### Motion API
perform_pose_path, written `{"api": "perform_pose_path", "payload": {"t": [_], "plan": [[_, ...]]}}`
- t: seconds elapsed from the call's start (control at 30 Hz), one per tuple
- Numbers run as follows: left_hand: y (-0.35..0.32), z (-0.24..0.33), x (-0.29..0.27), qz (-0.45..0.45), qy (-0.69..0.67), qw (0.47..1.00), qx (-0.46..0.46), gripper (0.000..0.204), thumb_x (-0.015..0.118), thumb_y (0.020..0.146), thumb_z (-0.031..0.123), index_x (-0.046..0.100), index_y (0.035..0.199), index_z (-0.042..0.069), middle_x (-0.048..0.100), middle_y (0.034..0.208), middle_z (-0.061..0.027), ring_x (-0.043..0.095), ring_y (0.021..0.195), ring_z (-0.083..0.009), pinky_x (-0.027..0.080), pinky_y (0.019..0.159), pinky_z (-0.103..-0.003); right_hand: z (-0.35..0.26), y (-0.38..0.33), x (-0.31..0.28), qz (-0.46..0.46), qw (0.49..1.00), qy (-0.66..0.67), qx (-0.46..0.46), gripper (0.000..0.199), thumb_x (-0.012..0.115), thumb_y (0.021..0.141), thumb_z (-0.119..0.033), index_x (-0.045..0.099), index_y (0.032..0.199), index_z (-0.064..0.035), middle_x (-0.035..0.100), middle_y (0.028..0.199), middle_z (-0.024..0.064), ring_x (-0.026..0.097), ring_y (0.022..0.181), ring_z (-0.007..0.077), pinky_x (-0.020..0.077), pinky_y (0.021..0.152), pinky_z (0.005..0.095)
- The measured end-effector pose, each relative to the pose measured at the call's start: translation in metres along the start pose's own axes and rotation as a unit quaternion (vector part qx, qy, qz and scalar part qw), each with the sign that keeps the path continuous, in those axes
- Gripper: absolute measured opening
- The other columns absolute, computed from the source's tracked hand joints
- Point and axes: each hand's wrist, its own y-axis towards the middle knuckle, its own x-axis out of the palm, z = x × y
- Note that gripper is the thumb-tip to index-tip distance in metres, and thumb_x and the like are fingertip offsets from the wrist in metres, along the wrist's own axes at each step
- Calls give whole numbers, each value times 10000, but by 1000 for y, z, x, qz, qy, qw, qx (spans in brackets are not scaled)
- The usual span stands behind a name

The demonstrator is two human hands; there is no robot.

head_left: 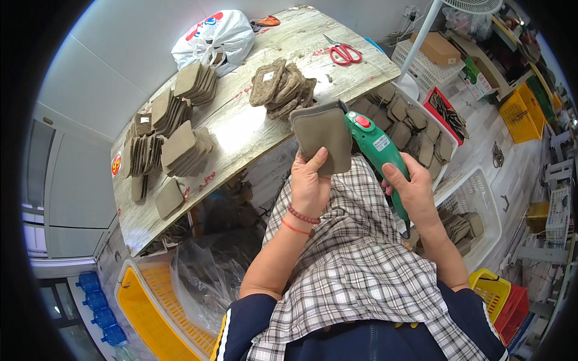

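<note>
My left hand [311, 185] grips a taupe fabric pad [324, 135], roughly square with rounded corners, its thumb on the front face. A darker edge behind it may be a second layer. My right hand [412, 188] is wrapped round a green handheld electric tool [376, 144] with a red button and a cord end at the bottom. The tool's dark head lies against the pad's upper right edge; its tip is partly hidden there. Both hands are above my lap, over a checked apron [355, 265].
Stacks of similar pads [183, 147] and a shaggier brown pile [280, 87] lie on the table [229, 132], with red-handled scissors [345, 54] and a white plastic bag [214, 42]. Pad-filled crates [481, 186] stand at my right, a yellow crate [144, 313] at my left.
</note>
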Motion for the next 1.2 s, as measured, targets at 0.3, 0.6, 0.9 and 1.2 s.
{"api": "perform_pose_path", "payload": {"t": [0.3, 0.6, 0.9, 1.2], "plan": [[12, 50, -19, -95, 169, 980, -41, 349, 579, 873, -68, 539, 1215, -16, 643, 1142, -117, 642, 1011, -197, 535, 870, -333, 6, -8, -34, -78, 996, -9, 45, 393, 680, 894, -321, 603, 1074, 20, 573, 720, 0, 525, 619, 51, 452, 567, 216], [16, 77, -18, -105, 301, 942, -103, 349, 592, 828, -99, 569, 1168, -22, 661, 1059, -74, 642, 915, -136, 522, 826, -276, 9, -15, -41, -93, 991, -89, 37, 425, 707, 868, -336, 615, 1105, 5, 601, 771, 8, 540, 659, 57, 458, 600, 227], [6, 62, -21, -68, 308, 933, -171, 430, 622, 815, -97, 541, 1232, -32, 638, 1120, -83, 617, 974, -145, 497, 883, -290, 23, -14, -29, -77, 992, -100, 29, 413, 698, 874, -337, 622, 1100, 0, 619, 782, 15, 551, 674, 62, 461, 609, 240], [8, 76, -21, -106, 360, 895, -243, 435, 607, 820, -101, 531, 1238, -10, 637, 1096, -63, 611, 979, -142, 491, 881, -287, 21, -5, -27, -123, 989, -2, 87, 403, 679, 884, -350, 624, 1037, 18, 581, 707, 18, 549, 613, 73, 467, 556, 239]]}}
